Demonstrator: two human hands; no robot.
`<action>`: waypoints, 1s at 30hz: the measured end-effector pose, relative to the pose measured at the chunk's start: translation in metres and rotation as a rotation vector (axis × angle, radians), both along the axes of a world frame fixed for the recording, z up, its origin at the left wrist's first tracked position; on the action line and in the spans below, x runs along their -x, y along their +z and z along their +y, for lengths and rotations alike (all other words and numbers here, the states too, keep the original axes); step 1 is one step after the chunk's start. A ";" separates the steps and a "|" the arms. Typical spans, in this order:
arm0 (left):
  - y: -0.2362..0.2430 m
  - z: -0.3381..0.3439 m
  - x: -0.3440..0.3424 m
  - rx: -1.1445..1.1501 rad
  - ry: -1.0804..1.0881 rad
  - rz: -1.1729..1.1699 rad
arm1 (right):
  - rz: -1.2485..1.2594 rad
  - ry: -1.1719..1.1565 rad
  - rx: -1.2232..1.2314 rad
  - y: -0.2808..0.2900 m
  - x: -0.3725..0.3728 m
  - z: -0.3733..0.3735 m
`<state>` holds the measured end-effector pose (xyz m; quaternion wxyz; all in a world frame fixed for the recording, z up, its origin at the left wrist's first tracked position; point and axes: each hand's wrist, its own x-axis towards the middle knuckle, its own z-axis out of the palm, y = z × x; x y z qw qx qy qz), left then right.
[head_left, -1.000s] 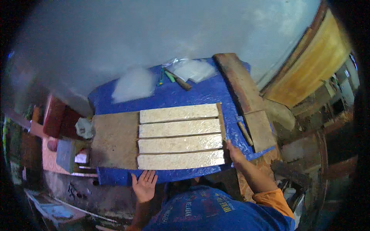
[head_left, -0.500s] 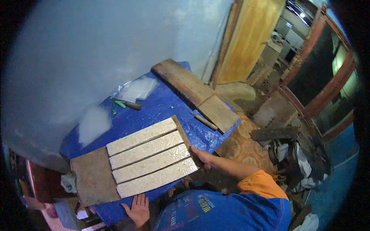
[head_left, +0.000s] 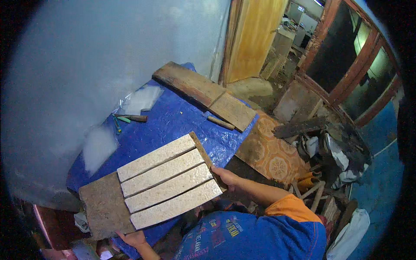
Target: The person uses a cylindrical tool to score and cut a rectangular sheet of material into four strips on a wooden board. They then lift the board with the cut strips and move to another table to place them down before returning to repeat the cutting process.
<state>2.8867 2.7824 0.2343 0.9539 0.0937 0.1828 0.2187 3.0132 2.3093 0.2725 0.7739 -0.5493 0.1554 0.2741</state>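
A brown wooden board (head_left: 102,206) carries several long, pale, speckled slabs (head_left: 167,178) side by side with narrow gaps; they look like tempeh in clear, shiny wrap. My right hand (head_left: 225,178) grips the board's right end, thumb on top and fingers mostly underneath. At the near left edge my left hand (head_left: 133,238) has taken hold of the board, its fingers partly hidden below. The board is over the near part of a blue plastic sheet (head_left: 173,123); whether it touches the sheet, I cannot tell.
Along the sheet's far edge lie a long plank (head_left: 188,86) and a shorter board (head_left: 232,112), with a wooden stick (head_left: 220,122) beside them. Clear plastic bags (head_left: 141,99) and a wooden-handled tool (head_left: 134,118) are near the wall. Clutter (head_left: 320,147) covers the right floor.
My left hand, before open and palm up by the near edge, has moved left and closed on the board. The view has shifted right; my right hand keeps its grip.
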 end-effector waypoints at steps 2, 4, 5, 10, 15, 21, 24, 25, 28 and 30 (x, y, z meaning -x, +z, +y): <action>-0.019 0.016 0.000 -0.108 -0.074 -0.034 | 0.095 -0.086 0.028 -0.001 0.007 0.005; -0.039 0.025 0.001 -0.924 -0.070 -0.063 | 0.046 -0.175 0.014 -0.005 0.014 0.011; -0.046 0.028 0.003 -0.919 -0.053 -0.056 | 0.052 -0.224 0.023 -0.005 0.017 0.012; -0.068 0.038 0.010 -0.503 -0.144 -0.206 | -0.109 -0.241 0.236 -0.039 0.032 0.006; -0.058 0.017 0.028 -0.570 -0.265 -0.419 | -0.170 -0.302 0.339 -0.055 0.067 -0.025; 0.032 -0.049 0.038 -0.595 -0.420 -0.505 | -0.196 -0.348 0.204 0.010 0.110 -0.104; 0.076 -0.106 0.052 -0.650 -0.500 -0.550 | -0.262 -0.356 0.165 0.040 0.144 -0.167; 0.086 -0.126 0.055 -0.661 -0.518 -0.554 | -0.213 -0.400 0.125 0.045 0.154 -0.188; 0.124 -0.209 0.053 -0.728 -0.418 -0.375 | -0.294 -0.469 -0.021 0.068 0.180 -0.267; 0.142 -0.265 0.049 -0.659 -0.501 -0.446 | -0.304 -0.543 0.025 0.083 0.198 -0.317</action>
